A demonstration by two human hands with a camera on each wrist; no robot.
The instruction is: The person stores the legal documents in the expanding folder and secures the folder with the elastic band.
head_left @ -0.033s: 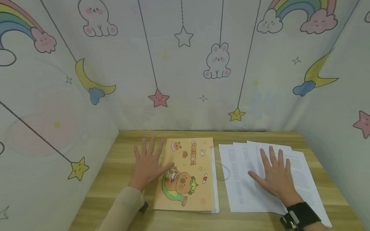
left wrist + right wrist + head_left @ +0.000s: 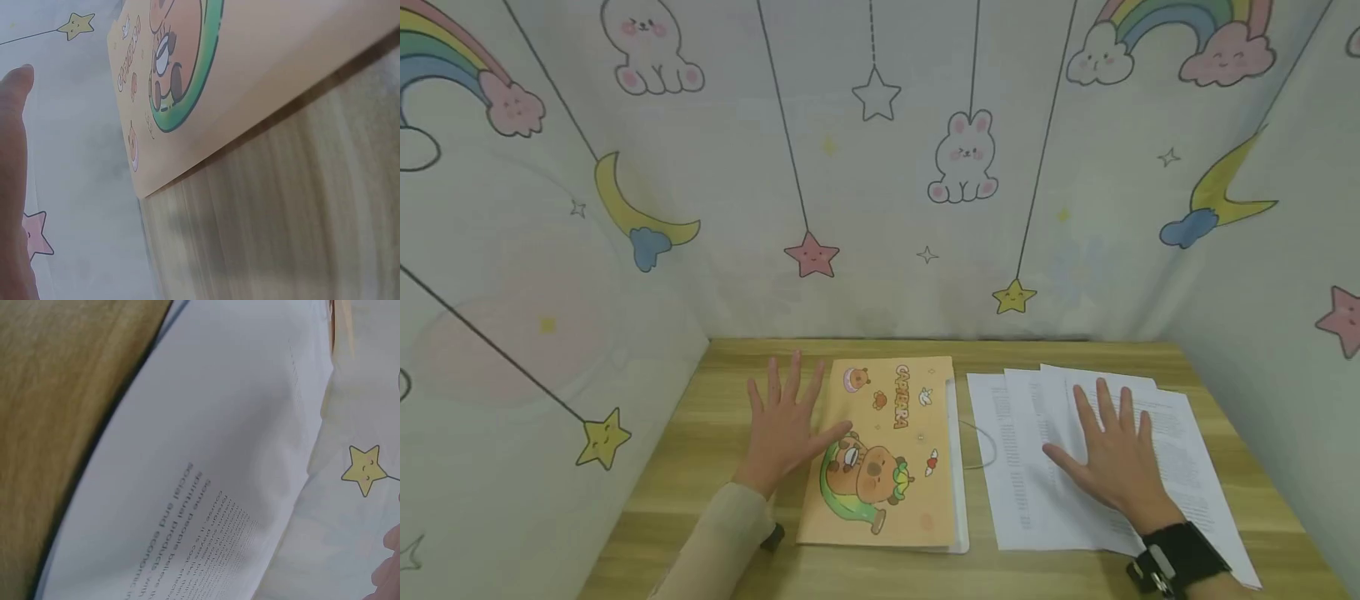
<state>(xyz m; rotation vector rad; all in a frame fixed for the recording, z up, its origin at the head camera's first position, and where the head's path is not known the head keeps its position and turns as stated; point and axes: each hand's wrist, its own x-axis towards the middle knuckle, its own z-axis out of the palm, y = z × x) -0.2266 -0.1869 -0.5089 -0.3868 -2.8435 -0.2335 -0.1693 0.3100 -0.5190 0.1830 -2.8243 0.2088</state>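
Observation:
An orange file folder (image 2: 917,500) printed with cartoon capybaras lies closed on the table, left of centre, with white edges showing along its right side. My left hand (image 2: 781,442) is spread flat at its left side, the thumb overlapping the cover in the head view. The left wrist view shows the folder's cover (image 2: 250,81) and part of a finger (image 2: 12,156). Several fanned-out printed sheets (image 2: 1018,483) lie to the folder's right. Over them my right hand (image 2: 1116,467) has its fingers spread and holds nothing. Printed lines on the paper (image 2: 206,394) fill the right wrist view.
A thin elastic loop (image 2: 995,450) sticks out from the folder's right edge toward the sheets. The wood-grain table (image 2: 880,575) is bounded by a pale back wall (image 2: 880,192) and side walls with cartoon prints. A black band (image 2: 1187,558) circles the right wrist.

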